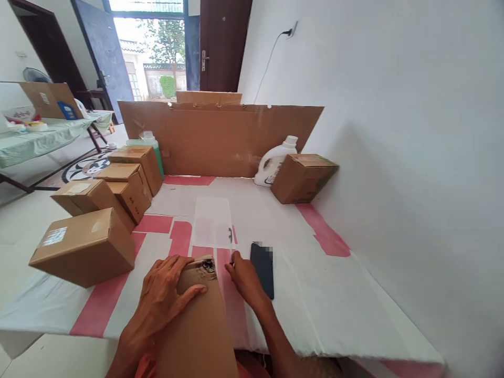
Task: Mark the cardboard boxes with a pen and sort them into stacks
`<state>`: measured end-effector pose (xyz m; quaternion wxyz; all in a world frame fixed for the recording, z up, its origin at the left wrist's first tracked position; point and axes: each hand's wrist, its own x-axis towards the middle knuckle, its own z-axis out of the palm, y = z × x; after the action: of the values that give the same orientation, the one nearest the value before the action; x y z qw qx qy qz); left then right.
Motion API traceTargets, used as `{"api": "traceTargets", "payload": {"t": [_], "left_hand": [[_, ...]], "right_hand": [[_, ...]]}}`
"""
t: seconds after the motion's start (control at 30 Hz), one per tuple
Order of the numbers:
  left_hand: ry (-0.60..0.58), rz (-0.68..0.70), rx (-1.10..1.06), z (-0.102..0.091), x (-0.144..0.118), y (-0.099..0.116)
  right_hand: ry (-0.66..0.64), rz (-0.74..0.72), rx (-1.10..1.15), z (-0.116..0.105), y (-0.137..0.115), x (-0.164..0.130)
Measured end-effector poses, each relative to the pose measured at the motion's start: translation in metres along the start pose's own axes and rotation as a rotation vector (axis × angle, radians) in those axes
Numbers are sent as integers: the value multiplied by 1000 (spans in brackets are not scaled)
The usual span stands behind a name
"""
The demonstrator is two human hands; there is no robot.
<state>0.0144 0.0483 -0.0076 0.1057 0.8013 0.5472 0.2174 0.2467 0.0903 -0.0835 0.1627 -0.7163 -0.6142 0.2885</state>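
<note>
A brown cardboard piece [199, 328] stands tilted at the table's near edge, with a dark, scribbled or scorched patch [208, 266] at its upper right corner. My left hand [167, 289] grips its upper left side, thumb on the face and fingers over the top edge. Just right of that corner, my right hand [244, 275] is closed in a pinch; a small dark bit shows at the fingertips, too small to name. A translucent white sheet [212, 220] lies beyond, with a small dark hook-like item [230, 234] on its right edge. Beside my right hand lies a dark phone-like slab [262, 270].
Several closed cardboard boxes [84, 241] line the left side, with a green-liquid jug [157, 157] behind. At the back right are a white jug [271, 160] and another box [305, 178]. A cardboard panel [220, 139] closes the far edge; a wall [394, 157] runs along the right.
</note>
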Motion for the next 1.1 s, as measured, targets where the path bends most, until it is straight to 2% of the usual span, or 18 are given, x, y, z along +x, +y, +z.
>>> {"api": "traceTargets", "payload": {"t": [0.13,0.23,0.33,0.43,0.57,0.7,0.87,0.97,1.1], "left_hand": [[47,49,43,1,-2,-8],[72,71,60,3,-3,-12],[77,70,75,5,-4,-14],[57,47,70,6,-3,-14],[46,25,59,5,-3,-13],[42,30,62,2,-4,-11],[50,28,52,0,-4,-7],[50,26,46,-1,-5,-4],[27,38,7,-3,-8,2]], "right_hand": [[-22,71,-129,16,-3,-10],[-5,99,-161,15,-3,-20],[108,181,-188,7,6,-29],[263,336,-211,0,22,-35],[317,446,-116,-4,44,-33],[311,445,121,-8,61,-25],[219,278,540,-9,73,-40],[158,196,875,-13,64,-67],[14,139,1400,-32,32,-109]]}}
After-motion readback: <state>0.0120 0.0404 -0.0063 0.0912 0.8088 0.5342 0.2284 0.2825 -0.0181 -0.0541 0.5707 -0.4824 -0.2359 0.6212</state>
